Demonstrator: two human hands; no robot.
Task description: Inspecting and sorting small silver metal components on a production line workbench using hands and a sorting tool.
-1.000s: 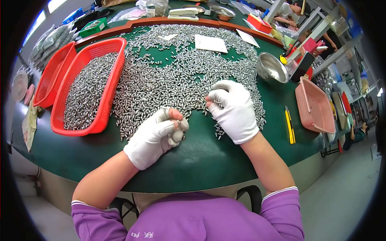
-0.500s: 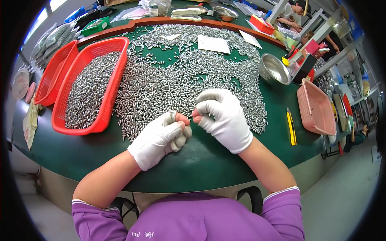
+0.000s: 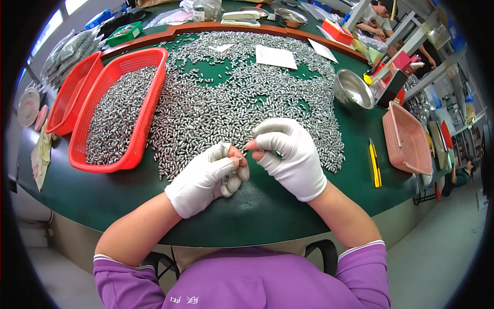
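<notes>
– Green surface (image 3: 257, 221) in a workroom; what stands at the frame's left?
– Red basket (image 3: 98, 167), filled with small metal pieces.
– And the hands?
– Lower centre, the gloved left hand (image 3: 200, 180) has its grip pinched on one metal piece (image 3: 240, 160) at bare fingertips. Loose metal parts (image 3: 221, 110) cover the middle of the frame. Just right, the gloved right hand (image 3: 290, 159) curls, thumb and forefinger close; I cannot tell whether it grasps anything.
– Farther right?
– Steel bowl (image 3: 355, 85), yellow cutter (image 3: 375, 164), pink basket (image 3: 411, 141).
</notes>
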